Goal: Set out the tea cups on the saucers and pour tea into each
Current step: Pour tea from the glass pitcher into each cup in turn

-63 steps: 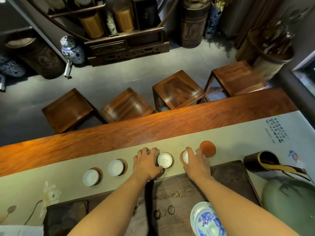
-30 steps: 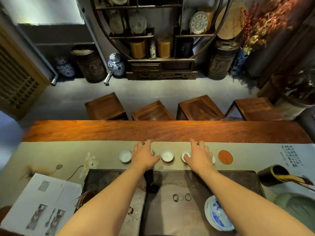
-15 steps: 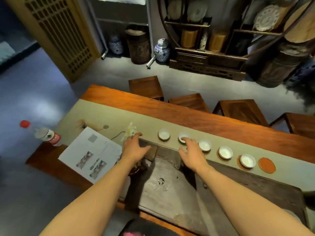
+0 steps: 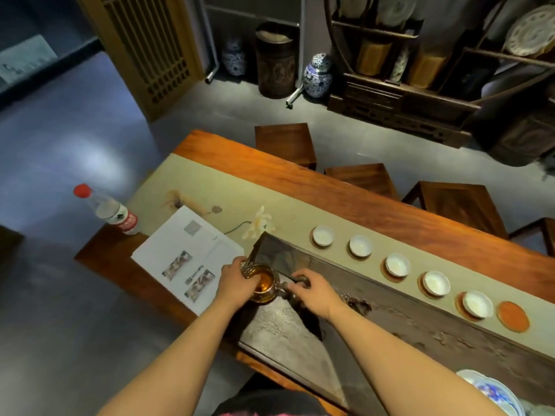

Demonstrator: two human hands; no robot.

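Head view, left hand wrapped around glass pitcher of amber tea at dark tea tray's left end, right hand pinching its handle, 5 white cups on saucers beyond tray.

Colours here are pretty warm overall. The desk is a reddish-orange wood, with a pale sage-beige runner down it that has a white flower painted on. Five cups are plain white inside, sitting on brown saucers, and the one bare saucer is bright rust-orange. The tea tray is dark grey-brown stone. Tea in the glass pitcher glows amber. The bottle has a red cap and red label. The jar on the floor is blue-and-white patterned, same as the bowl bottom right.
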